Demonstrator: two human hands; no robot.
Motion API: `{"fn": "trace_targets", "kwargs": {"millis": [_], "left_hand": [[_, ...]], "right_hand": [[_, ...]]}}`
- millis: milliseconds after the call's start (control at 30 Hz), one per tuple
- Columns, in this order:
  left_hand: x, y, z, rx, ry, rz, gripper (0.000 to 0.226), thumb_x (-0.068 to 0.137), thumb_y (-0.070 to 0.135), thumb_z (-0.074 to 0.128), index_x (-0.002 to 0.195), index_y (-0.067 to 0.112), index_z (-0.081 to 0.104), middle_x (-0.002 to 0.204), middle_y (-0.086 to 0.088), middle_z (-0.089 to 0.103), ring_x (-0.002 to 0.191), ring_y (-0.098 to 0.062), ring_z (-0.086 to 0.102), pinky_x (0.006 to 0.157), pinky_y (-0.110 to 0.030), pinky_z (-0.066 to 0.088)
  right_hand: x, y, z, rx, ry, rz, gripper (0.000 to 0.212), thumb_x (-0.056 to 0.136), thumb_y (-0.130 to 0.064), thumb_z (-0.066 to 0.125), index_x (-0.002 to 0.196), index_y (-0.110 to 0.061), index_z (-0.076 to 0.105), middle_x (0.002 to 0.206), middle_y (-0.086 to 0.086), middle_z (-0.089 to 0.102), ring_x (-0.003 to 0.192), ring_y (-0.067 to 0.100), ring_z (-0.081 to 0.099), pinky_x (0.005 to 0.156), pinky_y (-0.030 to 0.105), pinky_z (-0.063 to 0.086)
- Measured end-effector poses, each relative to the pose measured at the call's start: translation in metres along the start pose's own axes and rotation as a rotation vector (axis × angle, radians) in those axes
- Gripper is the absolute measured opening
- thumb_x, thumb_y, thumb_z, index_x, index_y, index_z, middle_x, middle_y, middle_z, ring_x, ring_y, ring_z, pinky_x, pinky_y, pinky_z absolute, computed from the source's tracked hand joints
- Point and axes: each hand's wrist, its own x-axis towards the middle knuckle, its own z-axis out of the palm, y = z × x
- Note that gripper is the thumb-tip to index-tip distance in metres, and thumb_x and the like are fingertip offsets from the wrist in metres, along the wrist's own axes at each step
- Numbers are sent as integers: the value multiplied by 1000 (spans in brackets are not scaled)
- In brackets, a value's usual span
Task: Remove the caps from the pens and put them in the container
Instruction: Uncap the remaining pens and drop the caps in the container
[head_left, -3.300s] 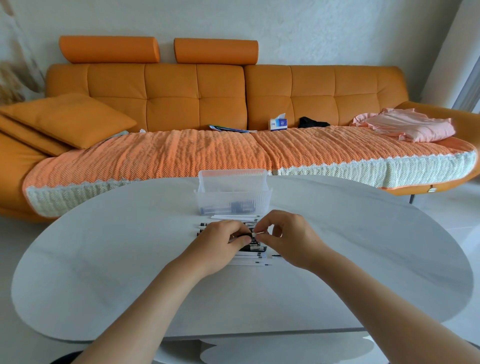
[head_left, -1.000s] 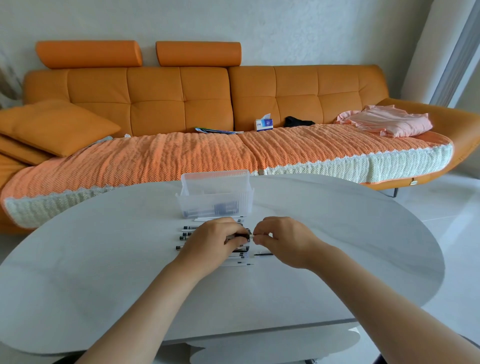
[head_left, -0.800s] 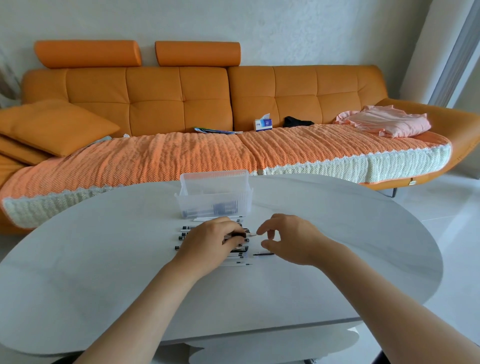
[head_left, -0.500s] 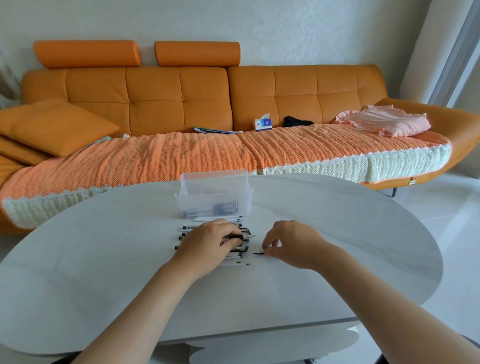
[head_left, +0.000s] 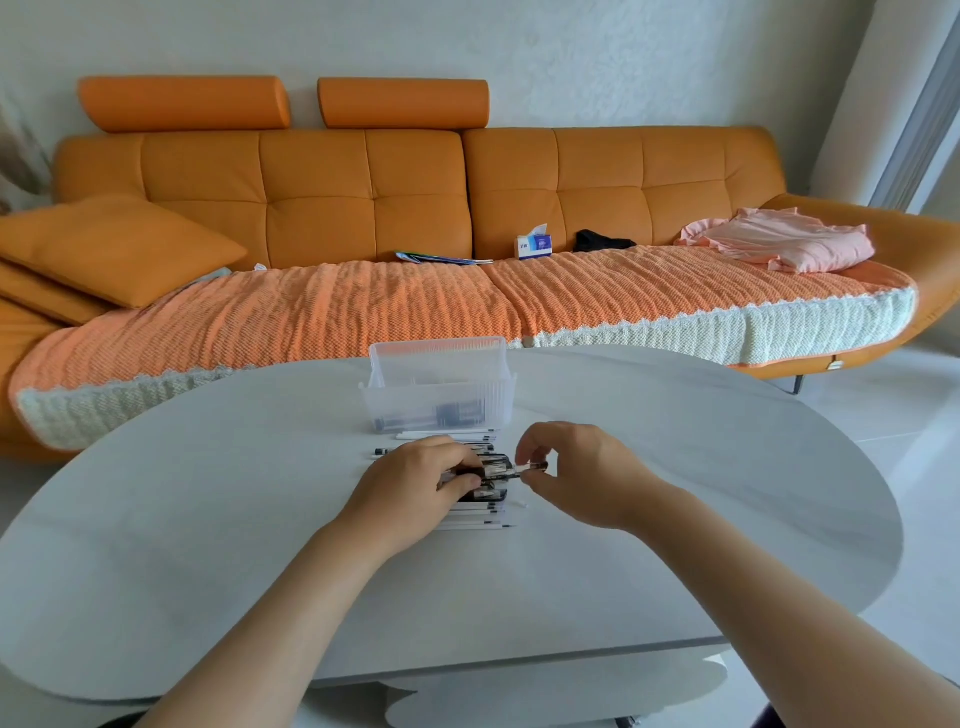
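Observation:
A clear ribbed plastic container (head_left: 439, 387) stands on the white table (head_left: 208, 519), with dark caps dimly visible inside. In front of it lies a row of white pens (head_left: 475, 517), partly hidden under my hands. My left hand (head_left: 415, 480) grips a pen (head_left: 496, 472) by its barrel above the row. My right hand (head_left: 576, 470) pinches the clear cap (head_left: 532, 466) on that pen's right end between thumb and fingers.
An orange sofa (head_left: 415, 182) with a woven cover runs behind the table. On it lie a cushion (head_left: 114, 249), a tissue box (head_left: 534, 244), papers and a folded pink cloth (head_left: 779, 239). The table's near edge is close to my forearms.
My right hand let go near the pen's end, dipped to the table beside the row, then rose again and now pinches the cap on the pen my left hand keeps holding.

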Motion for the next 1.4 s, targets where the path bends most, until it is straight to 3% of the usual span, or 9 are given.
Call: {"fn": "trace_targets", "kwargs": {"millis": [133, 267, 400, 567, 700, 933, 1033, 1200, 1400], "left_hand": [[-1, 1, -2, -14, 10, 13, 11, 90, 39, 63, 100, 36, 68, 92, 20, 61, 88, 0, 55, 76, -30, 49], [-2, 1, -3, -40, -7, 22, 9, 89, 37, 64, 98, 37, 68, 87, 22, 59, 84, 0, 54, 73, -28, 47], [-2, 3, -4, -98, -39, 31, 11, 91, 32, 63, 100, 37, 68, 86, 20, 60, 85, 1, 55, 74, -26, 47], [0, 2, -3, -55, -72, 32, 21, 98, 27, 53, 112, 29, 69, 90, 11, 59, 89, -6, 54, 81, -31, 47], [1, 2, -4, -32, -68, 68, 18, 97, 25, 56, 106, 23, 71, 86, 9, 57, 85, -9, 54, 79, -35, 47], [-6, 5, -6, -12, -15, 203, 17, 92, 19, 64, 105, 25, 72, 86, 10, 56, 81, -8, 55, 73, -30, 46], [-3, 8, -11, -16, 43, 205, 15, 90, 23, 67, 103, 29, 72, 85, 15, 57, 79, -3, 55, 69, -25, 45], [4, 4, -21, 171, 123, 140, 15, 91, 35, 62, 105, 33, 68, 93, 16, 64, 87, -6, 58, 68, -26, 45], [10, -5, -16, 57, 49, 64, 12, 93, 34, 60, 100, 29, 69, 92, 15, 62, 89, -6, 56, 76, -31, 49]], "right_hand": [[1, -6, 3, 7, -17, -33, 9, 89, -34, 63, 97, -37, 62, 93, -16, 62, 67, -3, 53, 65, 21, 45], [1, -12, 6, 46, -24, -40, 6, 90, -35, 63, 95, -37, 62, 93, -19, 61, 69, -12, 52, 59, 15, 38], [3, -14, 10, 32, -40, -42, 11, 92, -38, 60, 103, -40, 61, 96, -19, 62, 67, -6, 52, 62, 20, 40], [2, -12, 10, -63, -33, -25, 25, 97, -45, 51, 106, -31, 69, 97, -10, 66, 87, 12, 60, 77, 35, 51], [-1, -16, 13, -77, -30, -97, 26, 100, -38, 49, 99, -24, 70, 90, -4, 61, 81, 17, 56, 72, 37, 48], [-8, -20, 15, 229, -124, 19, 27, 97, -29, 56, 82, -9, 66, 67, 6, 51, 60, 14, 40, 59, 31, 36], [-6, -21, 10, 358, -109, 76, 24, 97, -27, 58, 80, -12, 68, 60, -4, 45, 55, 7, 36, 55, 23, 33], [4, -19, 8, 292, 16, 119, 17, 97, -32, 59, 96, -26, 74, 88, -15, 62, 69, -4, 52, 63, 10, 35], [7, -22, 16, 88, 87, -41, 28, 101, -20, 50, 123, -24, 67, 102, -9, 59, 84, 8, 55, 76, 20, 42]]}}
